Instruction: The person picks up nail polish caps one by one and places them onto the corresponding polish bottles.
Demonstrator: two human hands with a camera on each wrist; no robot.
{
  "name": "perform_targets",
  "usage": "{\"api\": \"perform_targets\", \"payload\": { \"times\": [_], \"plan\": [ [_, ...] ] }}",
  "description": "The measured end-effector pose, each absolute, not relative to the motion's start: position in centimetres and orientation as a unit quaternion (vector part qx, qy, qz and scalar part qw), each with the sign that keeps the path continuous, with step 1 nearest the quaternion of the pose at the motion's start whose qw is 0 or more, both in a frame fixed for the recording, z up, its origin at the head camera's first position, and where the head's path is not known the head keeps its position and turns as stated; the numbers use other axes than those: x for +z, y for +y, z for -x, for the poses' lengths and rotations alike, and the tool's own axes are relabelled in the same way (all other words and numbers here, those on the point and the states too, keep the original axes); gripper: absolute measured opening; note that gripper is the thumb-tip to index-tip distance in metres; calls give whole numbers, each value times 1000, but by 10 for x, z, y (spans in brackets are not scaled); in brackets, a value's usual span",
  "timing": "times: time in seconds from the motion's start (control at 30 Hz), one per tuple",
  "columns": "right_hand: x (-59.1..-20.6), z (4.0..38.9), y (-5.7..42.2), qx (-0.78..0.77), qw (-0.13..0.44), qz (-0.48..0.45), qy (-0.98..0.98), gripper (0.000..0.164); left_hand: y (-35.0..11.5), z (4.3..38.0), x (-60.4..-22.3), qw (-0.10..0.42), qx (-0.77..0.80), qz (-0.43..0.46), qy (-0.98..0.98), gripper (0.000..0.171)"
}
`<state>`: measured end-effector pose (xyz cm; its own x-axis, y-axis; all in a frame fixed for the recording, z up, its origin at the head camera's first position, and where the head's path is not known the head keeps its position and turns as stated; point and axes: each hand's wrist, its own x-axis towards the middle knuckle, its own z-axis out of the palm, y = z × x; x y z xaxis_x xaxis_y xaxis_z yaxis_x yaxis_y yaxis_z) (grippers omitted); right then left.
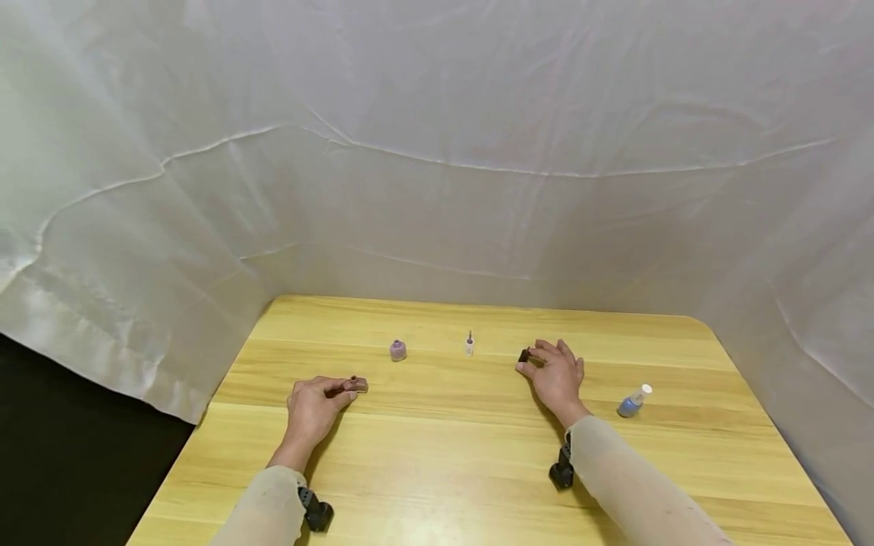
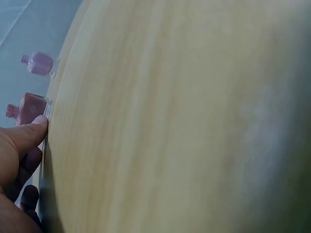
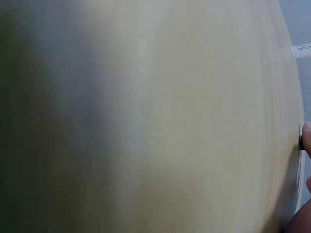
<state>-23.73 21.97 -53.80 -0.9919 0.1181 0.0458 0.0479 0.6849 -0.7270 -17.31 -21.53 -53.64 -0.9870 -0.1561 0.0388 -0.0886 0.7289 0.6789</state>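
Observation:
My left hand (image 1: 314,409) pinches a dusky-pink square nail polish bottle (image 1: 358,384) by its side, close over the table. The bottle's neck is uncapped, as the left wrist view also shows. My right hand (image 1: 557,379) grips a small black nail polish cap (image 1: 523,356) between thumb and fingers, low at the tabletop. Only a sliver of that cap shows in the right wrist view. An open lavender nail polish bottle (image 1: 398,350) stands beyond my left hand. Between the hands, a white cap (image 1: 469,347) stands with its brush pointing up.
A blue nail polish bottle (image 1: 630,407) with a white cap stands right of my right hand. The wooden table (image 1: 437,470) has rounded far corners. Pale hanging fabric (image 1: 423,212) encloses its back and sides. A dark area (image 1: 75,440) lies beyond the left edge.

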Motion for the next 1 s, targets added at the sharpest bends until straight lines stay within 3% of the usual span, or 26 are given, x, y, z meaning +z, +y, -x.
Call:
{"api": "perform_targets", "payload": {
  "times": [0.57, 1.0],
  "plan": [
    [-539, 235, 224, 405, 60, 47, -911, 42, -215, 177, -537, 51, -383, -64, -920, 27],
    [-537, 224, 227, 407, 71, 34, -910, 24, -195, 166, -524, 55, -402, -43, -913, 16]
  ]
}}
